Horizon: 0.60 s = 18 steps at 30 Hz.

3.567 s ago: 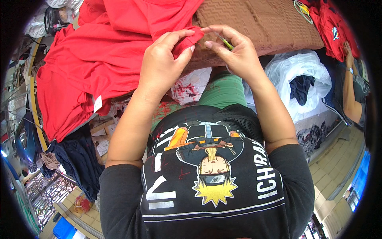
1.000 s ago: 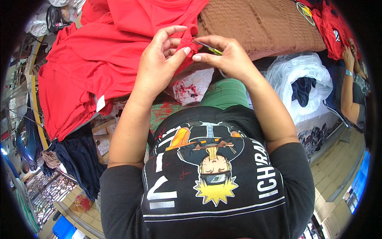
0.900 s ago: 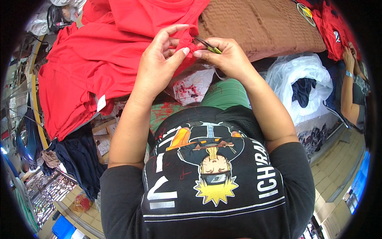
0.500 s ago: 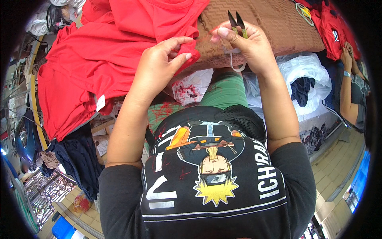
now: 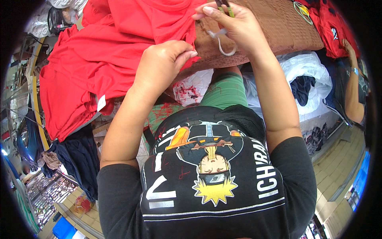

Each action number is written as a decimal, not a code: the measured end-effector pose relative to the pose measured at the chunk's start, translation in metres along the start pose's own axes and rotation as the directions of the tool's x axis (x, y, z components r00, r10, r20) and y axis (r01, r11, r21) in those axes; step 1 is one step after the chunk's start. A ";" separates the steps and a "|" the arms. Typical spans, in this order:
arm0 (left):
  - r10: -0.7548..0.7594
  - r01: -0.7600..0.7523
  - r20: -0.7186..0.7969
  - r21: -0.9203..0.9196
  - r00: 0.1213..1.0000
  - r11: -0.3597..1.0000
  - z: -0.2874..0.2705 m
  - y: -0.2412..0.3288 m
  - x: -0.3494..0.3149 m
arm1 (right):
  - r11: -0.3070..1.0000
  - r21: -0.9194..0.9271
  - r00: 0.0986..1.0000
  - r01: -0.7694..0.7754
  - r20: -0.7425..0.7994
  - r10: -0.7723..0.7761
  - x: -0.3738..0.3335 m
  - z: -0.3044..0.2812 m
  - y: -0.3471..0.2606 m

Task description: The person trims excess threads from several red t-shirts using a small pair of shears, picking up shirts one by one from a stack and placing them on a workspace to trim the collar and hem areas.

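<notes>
My left hand (image 5: 163, 63) is closed, its thumb and fingers pinching the edge of a red T-shirt (image 5: 107, 55) spread over the worktop. Higher up, my right hand (image 5: 238, 28) holds a pair of thread snips (image 5: 226, 8) in its curled fingers, the blades pointing away and partly cut off by the picture's top edge. Its thumb and forefinger meet near the shirt; whether a thread is between them is too small to tell. From that hand hangs a whitish loop (image 5: 229, 49). A white label (image 5: 101, 102) shows at the shirt's lower edge.
A brown textured cloth (image 5: 278, 32) covers the padded surface at right. Below it sits a white plastic bag (image 5: 314, 71) with dark fabric inside. At far right a co-worker's arm (image 5: 353, 79) reaches to another red garment (image 5: 328, 28). Dark clothes (image 5: 77, 159) hang at left.
My right hand has moved up and left, carrying the snips toward the top edge. My left hand stays at the shirt edge, with its bunched fold less visible. The co-worker's arm has shifted.
</notes>
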<state>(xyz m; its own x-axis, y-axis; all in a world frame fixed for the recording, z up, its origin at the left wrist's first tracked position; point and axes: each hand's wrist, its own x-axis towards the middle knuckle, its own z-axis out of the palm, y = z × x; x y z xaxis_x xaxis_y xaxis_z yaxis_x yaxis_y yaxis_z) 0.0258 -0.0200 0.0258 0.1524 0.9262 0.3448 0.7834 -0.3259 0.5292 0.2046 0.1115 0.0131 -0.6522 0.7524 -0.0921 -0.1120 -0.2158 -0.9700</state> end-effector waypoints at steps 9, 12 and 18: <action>-0.436 0.472 0.186 -0.431 0.881 0.769 -0.007 0.000 -0.001 | 0.583 -0.766 0.854 0.271 -0.088 -0.513 -0.047 0.018 0.008; -0.449 0.467 0.163 -0.488 0.879 0.737 -0.004 -0.004 -0.003 | 0.913 -0.389 0.975 0.127 -0.123 -0.188 -0.072 0.034 0.009; -0.474 0.457 0.112 -0.526 0.874 0.718 -0.002 -0.004 -0.003 | 0.759 -0.581 0.929 0.295 -0.012 -0.370 -0.069 0.036 0.022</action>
<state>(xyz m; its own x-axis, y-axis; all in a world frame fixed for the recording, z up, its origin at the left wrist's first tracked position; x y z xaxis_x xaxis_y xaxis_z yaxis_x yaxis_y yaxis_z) 0.0212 -0.0219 0.0240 -0.1708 0.9846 -0.0362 0.3152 0.0894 0.9448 0.2203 0.0321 0.0063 -0.5556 0.7860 0.2710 0.1577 0.4197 -0.8939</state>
